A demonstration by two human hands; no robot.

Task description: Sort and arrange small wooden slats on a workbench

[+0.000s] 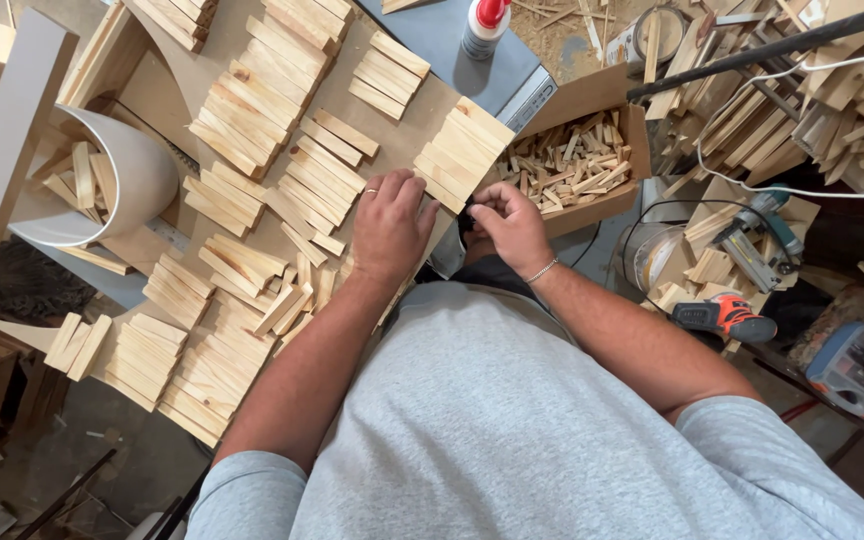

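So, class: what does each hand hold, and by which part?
The left hand lies flat on the wood slats, gripping nothing. The right hand is curled at the board's edge; what it holds cannot be told.

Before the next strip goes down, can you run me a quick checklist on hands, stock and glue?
1. Left hand flat on the thin pale wooden strips on the board: ok.
2. Right hand grip closed on a small dark item: cannot tell what.
3. Cardboard box of short wood offcuts beside right hand: ok.
4. White glue bottle with red cap upright, capped: ok.
5. Strip rows even: not ok, several lie askew.
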